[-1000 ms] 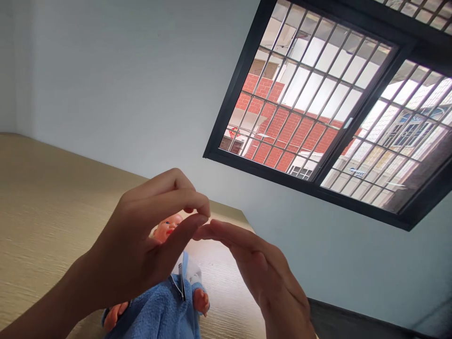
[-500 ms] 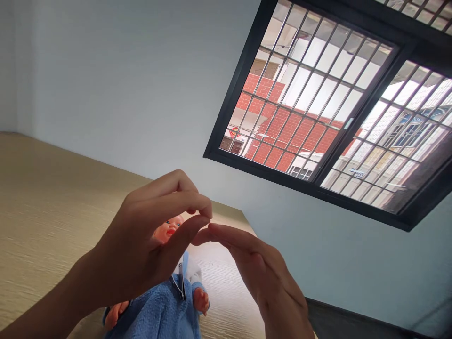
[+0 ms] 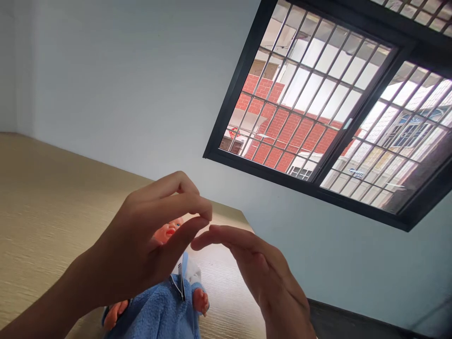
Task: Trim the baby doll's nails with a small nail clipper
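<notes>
My left hand [image 3: 141, 249] is raised in front of me, its thumb and fingers pinched together at the tips; I cannot see anything between them. My right hand [image 3: 261, 273] is held up beside it with fingers stretched out and lying close together, the fingertips just short of my left thumb and holding nothing. Below and behind both hands a baby doll [image 3: 169, 230] lies on its back on the wooden table [image 3: 52, 212]. It wears a blue fleece garment [image 3: 158, 310] with a zip at the chest. My left hand hides part of the doll's head.
A pale wall rises behind the table. A black-framed barred window [image 3: 318, 103] at the upper right shows red brick buildings outside. The table's right edge runs past the doll, with dark floor [image 3: 353, 325] beyond it.
My right fingertips have drawn slightly away from my left thumb, leaving a small gap. The left hand keeps its pinch, and the doll has not moved.
</notes>
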The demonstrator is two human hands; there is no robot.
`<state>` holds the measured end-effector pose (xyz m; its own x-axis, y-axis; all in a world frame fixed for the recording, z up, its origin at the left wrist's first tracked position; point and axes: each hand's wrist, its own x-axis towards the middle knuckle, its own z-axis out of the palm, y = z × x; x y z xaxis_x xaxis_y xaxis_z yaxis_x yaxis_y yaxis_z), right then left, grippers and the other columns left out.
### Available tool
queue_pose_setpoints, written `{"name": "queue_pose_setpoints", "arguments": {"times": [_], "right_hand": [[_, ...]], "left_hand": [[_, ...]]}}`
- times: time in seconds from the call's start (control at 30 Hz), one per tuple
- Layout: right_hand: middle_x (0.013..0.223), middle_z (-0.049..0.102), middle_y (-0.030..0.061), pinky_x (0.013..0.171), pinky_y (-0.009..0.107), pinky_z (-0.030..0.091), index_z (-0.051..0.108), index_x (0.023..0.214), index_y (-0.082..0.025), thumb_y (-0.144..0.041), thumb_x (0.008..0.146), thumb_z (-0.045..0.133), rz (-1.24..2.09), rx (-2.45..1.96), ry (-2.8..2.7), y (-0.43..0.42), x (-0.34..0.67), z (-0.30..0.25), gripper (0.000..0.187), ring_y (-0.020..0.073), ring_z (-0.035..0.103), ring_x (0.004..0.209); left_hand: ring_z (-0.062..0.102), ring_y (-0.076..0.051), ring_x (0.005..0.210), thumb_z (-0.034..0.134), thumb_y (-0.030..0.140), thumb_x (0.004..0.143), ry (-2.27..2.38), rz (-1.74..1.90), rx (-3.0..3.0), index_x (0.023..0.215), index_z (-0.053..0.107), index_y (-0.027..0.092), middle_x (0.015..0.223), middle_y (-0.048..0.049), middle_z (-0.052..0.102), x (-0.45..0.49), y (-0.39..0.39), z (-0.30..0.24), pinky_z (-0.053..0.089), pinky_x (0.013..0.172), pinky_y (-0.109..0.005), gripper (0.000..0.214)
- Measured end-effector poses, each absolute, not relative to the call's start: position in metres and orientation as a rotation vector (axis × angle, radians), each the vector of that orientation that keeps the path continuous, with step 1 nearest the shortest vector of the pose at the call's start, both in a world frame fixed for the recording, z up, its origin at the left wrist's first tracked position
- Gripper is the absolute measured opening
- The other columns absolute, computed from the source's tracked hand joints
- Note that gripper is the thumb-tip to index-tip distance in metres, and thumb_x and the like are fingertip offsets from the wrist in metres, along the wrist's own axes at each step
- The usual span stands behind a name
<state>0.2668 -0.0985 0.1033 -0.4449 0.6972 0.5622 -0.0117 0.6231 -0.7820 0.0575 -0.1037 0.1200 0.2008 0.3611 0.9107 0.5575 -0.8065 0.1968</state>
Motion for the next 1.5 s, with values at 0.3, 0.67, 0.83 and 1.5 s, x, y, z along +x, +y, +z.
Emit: {"name": "queue_pose_setpoints", "arguments": {"times": [0.3, 0.67, 0.83, 1.5], "right_hand": [[0.112, 0.071, 0.0060, 0.105, 0.056, 0.047, 0.064, 0.127, -0.031, -0.047, 0.104, 0.035, 0.702, -0.414, -1.894, -0.073, 0.262, 0.097, 0.040, 0.0287, 0.063, 0.115], [0.124, 0.066, 0.0054, 0.101, 0.054, 0.050, 0.059, 0.134, -0.034, -0.043, 0.104, 0.036, 0.630, -0.427, -1.955, -0.068, 0.260, 0.092, 0.038, 0.0264, 0.064, 0.111], [0.128, 0.064, 0.0034, 0.107, 0.052, 0.048, 0.060, 0.133, -0.036, -0.043, 0.103, 0.039, 0.549, -0.470, -1.966, -0.067, 0.260, 0.089, 0.036, 0.0269, 0.059, 0.121], [0.124, 0.067, 0.0036, 0.106, 0.046, 0.048, 0.055, 0.139, -0.033, -0.039, 0.105, 0.036, 0.435, -0.441, -2.034, -0.062, 0.264, 0.089, 0.039, 0.0237, 0.060, 0.118]], "left_hand": [[0.056, -0.010, 0.073, 0.057, 0.016, 0.093, -0.998, -1.609, -2.447, 0.094, 0.065, 0.022, 0.088, 0.0002, 0.061, 0.058, -0.103, 0.117, 0.047, 0.065, -0.021, 0.010], [0.059, -0.013, 0.076, 0.074, 0.020, 0.080, -0.935, -1.710, -2.538, 0.095, 0.066, 0.022, 0.088, -0.0001, 0.063, 0.065, -0.104, 0.116, 0.051, 0.069, -0.025, 0.017], [0.059, -0.011, 0.074, 0.063, 0.018, 0.092, -0.846, -1.700, -2.530, 0.087, 0.069, 0.021, 0.085, -0.0011, 0.064, 0.065, -0.099, 0.115, 0.048, 0.066, -0.023, 0.008], [0.061, -0.011, 0.076, 0.058, 0.020, 0.097, -0.829, -1.803, -2.715, 0.083, 0.070, 0.018, 0.085, -0.0022, 0.065, 0.055, -0.087, 0.118, 0.050, 0.072, -0.022, 0.019]]}}
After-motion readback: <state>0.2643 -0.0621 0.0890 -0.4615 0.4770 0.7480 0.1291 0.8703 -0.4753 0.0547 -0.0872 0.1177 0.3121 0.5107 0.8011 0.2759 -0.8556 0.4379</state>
